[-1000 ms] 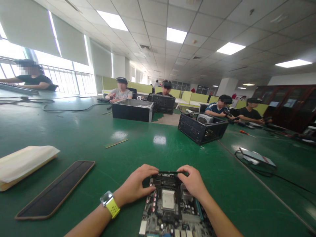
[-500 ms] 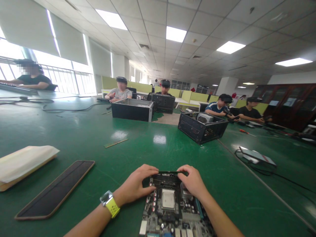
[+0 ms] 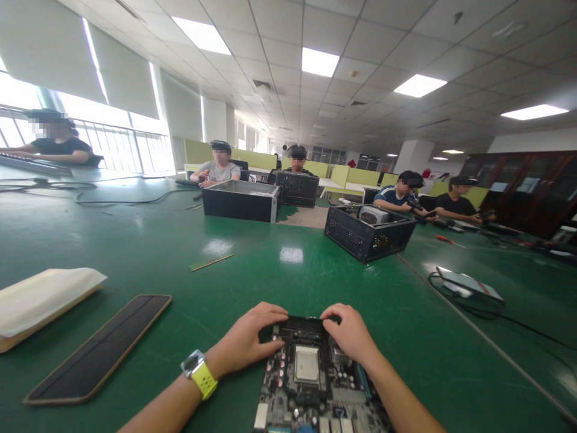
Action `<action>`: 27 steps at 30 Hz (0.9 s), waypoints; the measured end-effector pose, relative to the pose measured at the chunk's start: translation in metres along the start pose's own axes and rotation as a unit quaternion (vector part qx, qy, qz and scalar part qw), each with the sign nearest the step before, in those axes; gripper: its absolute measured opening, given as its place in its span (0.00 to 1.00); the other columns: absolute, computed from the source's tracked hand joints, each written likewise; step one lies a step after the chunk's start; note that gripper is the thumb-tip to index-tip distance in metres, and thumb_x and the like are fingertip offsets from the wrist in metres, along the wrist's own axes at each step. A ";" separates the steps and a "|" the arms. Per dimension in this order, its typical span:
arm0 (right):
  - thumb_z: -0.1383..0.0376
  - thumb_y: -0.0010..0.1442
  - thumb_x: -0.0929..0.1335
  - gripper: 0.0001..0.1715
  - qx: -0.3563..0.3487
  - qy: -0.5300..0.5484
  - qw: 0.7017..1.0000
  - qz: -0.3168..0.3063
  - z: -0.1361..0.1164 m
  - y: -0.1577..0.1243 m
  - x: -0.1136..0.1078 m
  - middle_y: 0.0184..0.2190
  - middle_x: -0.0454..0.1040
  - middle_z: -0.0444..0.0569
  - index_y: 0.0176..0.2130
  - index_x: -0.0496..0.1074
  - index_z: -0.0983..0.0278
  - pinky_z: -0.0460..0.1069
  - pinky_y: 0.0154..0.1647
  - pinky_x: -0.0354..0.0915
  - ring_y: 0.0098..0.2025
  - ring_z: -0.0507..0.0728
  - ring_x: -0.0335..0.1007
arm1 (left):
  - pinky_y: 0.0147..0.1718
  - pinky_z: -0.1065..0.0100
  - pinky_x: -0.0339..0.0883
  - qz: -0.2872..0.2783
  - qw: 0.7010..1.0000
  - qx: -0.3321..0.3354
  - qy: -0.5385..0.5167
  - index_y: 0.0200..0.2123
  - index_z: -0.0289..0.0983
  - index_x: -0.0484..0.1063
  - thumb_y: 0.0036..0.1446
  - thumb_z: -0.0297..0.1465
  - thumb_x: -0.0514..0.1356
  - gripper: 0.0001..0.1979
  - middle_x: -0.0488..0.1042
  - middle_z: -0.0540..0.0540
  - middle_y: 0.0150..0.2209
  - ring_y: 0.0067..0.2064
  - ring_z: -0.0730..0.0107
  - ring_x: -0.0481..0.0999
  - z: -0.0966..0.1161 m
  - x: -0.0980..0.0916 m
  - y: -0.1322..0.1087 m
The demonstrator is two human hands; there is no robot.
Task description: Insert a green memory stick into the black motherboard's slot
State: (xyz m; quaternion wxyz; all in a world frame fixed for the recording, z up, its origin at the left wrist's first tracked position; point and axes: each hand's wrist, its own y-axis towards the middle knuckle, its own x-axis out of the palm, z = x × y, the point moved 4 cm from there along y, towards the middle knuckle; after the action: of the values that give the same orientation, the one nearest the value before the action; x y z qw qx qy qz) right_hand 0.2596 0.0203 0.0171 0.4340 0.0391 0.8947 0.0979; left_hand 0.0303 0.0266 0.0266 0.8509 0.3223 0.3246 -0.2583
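A dark motherboard (image 3: 311, 391) with a square silver chip (image 3: 307, 364) in its socket lies flat on the green table (image 3: 293, 276) right in front of me. My left hand (image 3: 247, 340), with a yellow-strapped watch (image 3: 197, 373) on the wrist, curls over the board's far left corner. My right hand (image 3: 351, 332) curls over the far right corner. Fingertips of both hands press along the board's far edge, on a dark strip there that I cannot make out.
A long black pad (image 3: 97, 349) and a padded beige envelope (image 3: 42, 297) lie to my left. Two open black computer cases (image 3: 241, 201) (image 3: 367, 231) stand further back. A cable and a flat device (image 3: 469, 284) lie at the right. Several people sit around the far tables.
The view has tipped slightly, so both hands and the board sit a little lower in the frame. My grip on the board's far edge looks the same.
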 end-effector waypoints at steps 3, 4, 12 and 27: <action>0.69 0.50 0.63 0.12 0.000 0.002 1.000 0.012 0.000 0.000 -0.002 0.35 0.76 0.46 0.31 0.76 0.63 0.49 0.47 0.59 0.42 0.56 0.68 | 0.53 0.57 0.63 -0.003 1.000 0.005 0.002 0.50 0.42 0.71 0.54 0.32 0.63 0.19 0.73 0.42 0.50 0.51 0.60 0.70 0.000 0.000 0.000; 0.70 0.50 0.63 0.12 0.000 0.002 1.000 0.015 0.000 0.000 -0.002 0.35 0.76 0.46 0.30 0.75 0.63 0.48 0.47 0.59 0.42 0.56 0.68 | 0.53 0.57 0.63 -0.004 1.000 0.007 0.003 0.50 0.42 0.71 0.54 0.32 0.63 0.19 0.73 0.42 0.49 0.51 0.60 0.70 0.000 0.000 0.000; 0.69 0.50 0.63 0.12 -0.008 0.008 1.000 0.017 0.000 -0.001 0.000 0.34 0.76 0.46 0.30 0.75 0.63 0.48 0.46 0.58 0.42 0.56 0.68 | 0.52 0.59 0.64 0.000 1.000 0.004 0.005 0.49 0.41 0.71 0.53 0.32 0.63 0.18 0.73 0.43 0.49 0.50 0.61 0.70 -0.002 0.000 0.000; 0.68 0.52 0.65 0.10 -0.024 -0.012 0.999 0.035 -0.014 -0.005 -0.010 0.38 0.75 0.47 0.35 0.75 0.63 0.49 0.47 0.58 0.44 0.56 0.66 | 0.53 0.60 0.63 0.008 1.000 -0.006 0.011 0.46 0.41 0.72 0.53 0.31 0.63 0.16 0.71 0.44 0.51 0.52 0.61 0.69 -0.006 0.000 -0.001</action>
State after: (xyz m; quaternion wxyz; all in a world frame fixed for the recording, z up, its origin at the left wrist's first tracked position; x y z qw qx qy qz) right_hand 0.2552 0.0124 0.0321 0.4419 0.0605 0.8849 0.1341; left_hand 0.0278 0.0298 0.0227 0.8514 0.3225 0.3330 -0.2455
